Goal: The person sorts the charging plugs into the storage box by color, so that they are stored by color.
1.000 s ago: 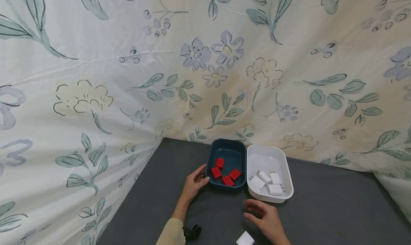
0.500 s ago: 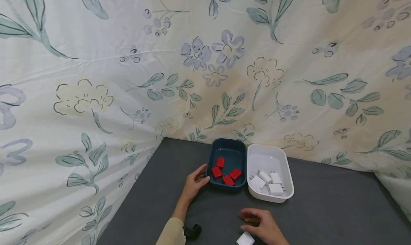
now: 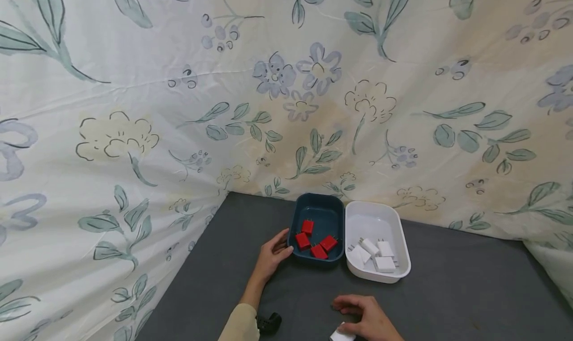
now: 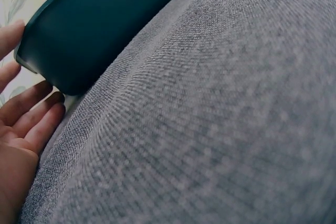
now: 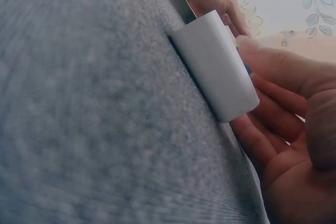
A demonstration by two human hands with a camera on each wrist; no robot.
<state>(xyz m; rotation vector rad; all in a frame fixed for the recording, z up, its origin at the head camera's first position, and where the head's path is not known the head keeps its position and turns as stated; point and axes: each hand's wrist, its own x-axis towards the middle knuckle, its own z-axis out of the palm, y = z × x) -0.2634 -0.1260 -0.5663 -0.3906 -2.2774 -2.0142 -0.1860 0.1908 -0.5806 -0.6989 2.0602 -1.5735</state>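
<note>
A white plug charger (image 3: 342, 334) lies on the grey cloth at the front edge of the head view. My right hand (image 3: 368, 317) is over it, thumb at its top edge and fingers loosely curved on the far side. In the right wrist view the white charger (image 5: 215, 69) shows a flat grey prong; whether the thumb (image 5: 273, 66) presses on it I cannot tell. My left hand (image 3: 270, 255) touches the left side of a dark blue tray (image 3: 322, 207) holding several red chargers (image 3: 329, 242). Its fingers (image 4: 39, 111) are extended against the tray's wall.
A white tray (image 3: 369, 214) with several white chargers (image 3: 369, 247) stands right against the blue tray. A black object (image 3: 269, 323) sits beside the left wrist. Floral cloth (image 3: 277, 107) hangs behind and to the left of the grey-covered table (image 3: 465, 281).
My right hand has moved slightly left and down, and its thumb has come over the white charger. My left hand and both trays stay in place.
</note>
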